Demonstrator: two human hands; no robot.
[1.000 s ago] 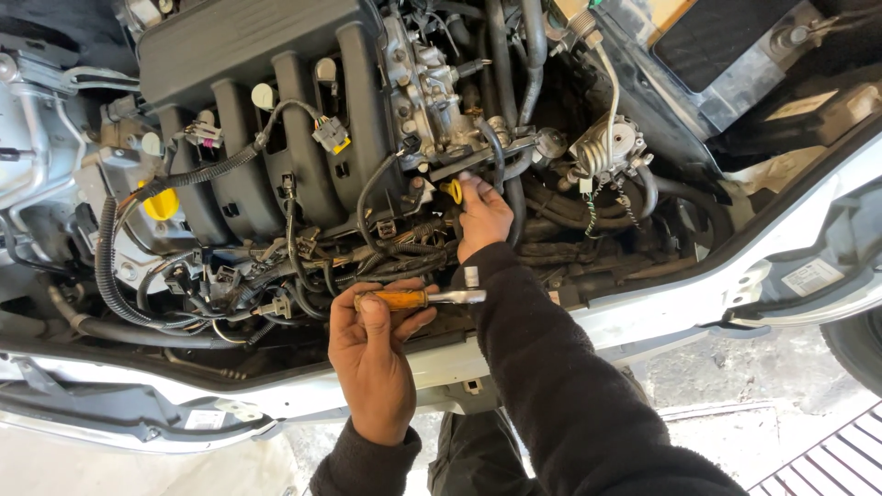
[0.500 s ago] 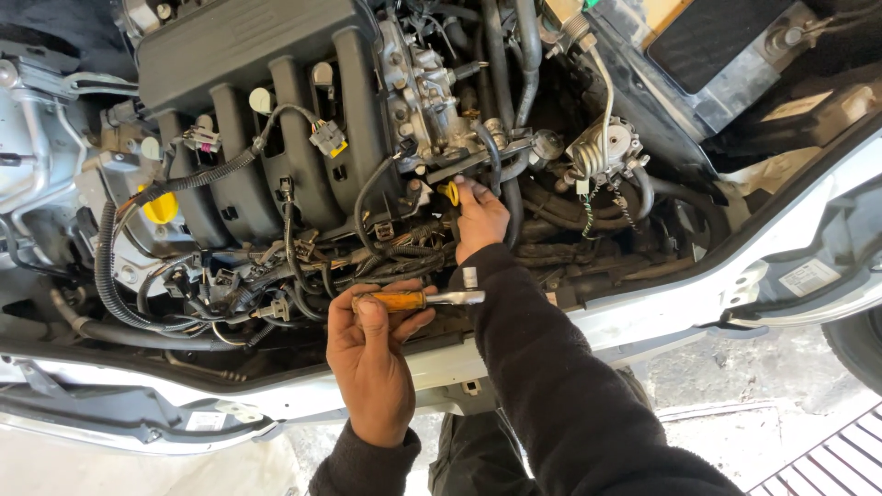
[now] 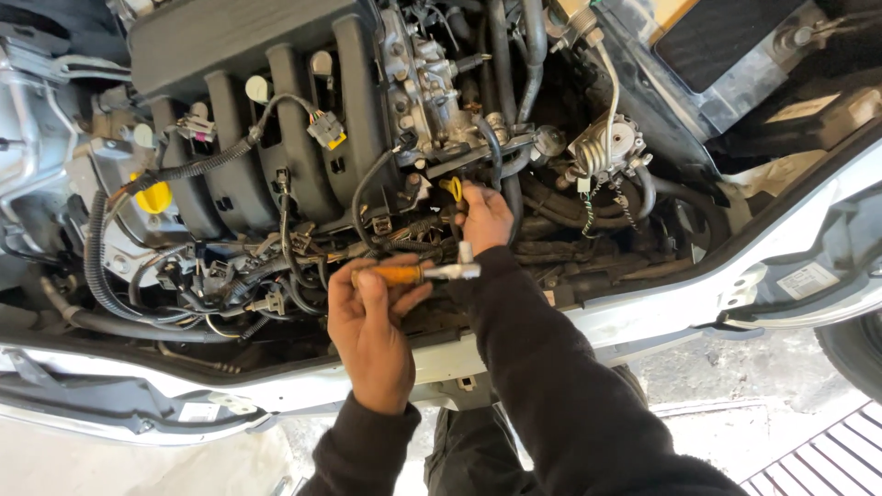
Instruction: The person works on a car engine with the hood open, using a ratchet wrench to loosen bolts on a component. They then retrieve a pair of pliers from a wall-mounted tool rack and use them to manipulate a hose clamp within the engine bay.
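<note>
The ratchet wrench (image 3: 418,273) lies horizontally across the front edge of the engine bay, just above the white front panel (image 3: 643,317). Its orange handle sits in the left hand (image 3: 372,335), whose fingers are curled closed around the grip; the chrome head points toward the person's right and carries a short upright socket stub.

The right hand (image 3: 485,219) reaches deeper into the bay, just beyond the wrench head. Its fingers rest against a small yellow ring-shaped part (image 3: 452,188) (possibly a dipstick loop; the detail is too small to confirm). Whether these fingers pinch the part or merely touch it cannot be determined. Both arms wear dark sleeves.

Immediately behind the right hand stands the metal throttle assembly (image 3: 418,83), with black hoses (image 3: 501,55) running past it. To the left lies the black ribbed intake manifold (image 3: 266,101), crossed by a corrugated wiring loom (image 3: 110,266) and several grey connectors. A yellow cap (image 3: 153,197) sits at the far left. A coiled metal line (image 3: 602,152) is mounted to the right of the hoses.
</note>
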